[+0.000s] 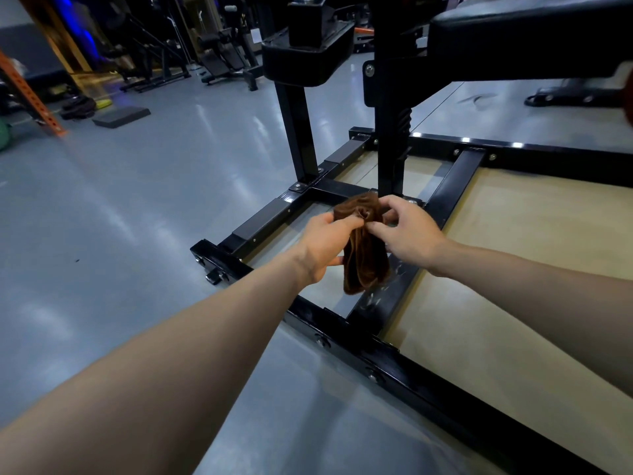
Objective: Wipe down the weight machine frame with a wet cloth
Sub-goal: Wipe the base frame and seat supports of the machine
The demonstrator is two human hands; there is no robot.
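Note:
A brown cloth (365,258) hangs bunched in the air above the black weight machine frame (270,219). My left hand (322,245) grips its upper left part with curled fingers. My right hand (407,234) pinches the top of the cloth between thumb and fingertips. The cloth's lower end dangles just over a scuffed black crossbar (383,296) of the frame's floor base. Two black uprights (298,132) rise from the base just beyond my hands.
A padded bench (531,36) juts out at upper right and a black pad holder (308,56) at upper centre. Tan floor panels (513,255) lie inside the frame. Glossy grey floor (137,207) spreads to the left, with other machines, a mat and an orange post farther back.

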